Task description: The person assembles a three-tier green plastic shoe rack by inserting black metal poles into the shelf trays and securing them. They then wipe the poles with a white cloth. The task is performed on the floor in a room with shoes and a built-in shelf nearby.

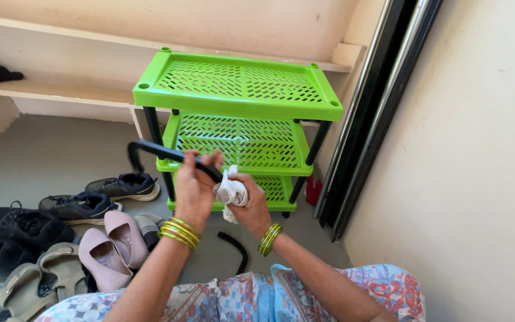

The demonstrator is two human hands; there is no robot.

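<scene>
Both hands raised before the green rack (236, 83), wiping a black sandal (171, 156).

Left hand (195, 188) upright, grip closed on the sandal; right hand (248, 206) just beside it, grip bunched tight around a white cloth (232, 192) pressed against the sandal, low before the rack.

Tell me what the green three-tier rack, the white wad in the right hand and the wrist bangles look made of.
Green three-tier rack: moulded plastic, smooth with a slight sheen, slotted shelves. White wad in the right hand: soft cloth, crumpled into folds. Bangles: likely metal, a shiny gold-coloured look.
</scene>
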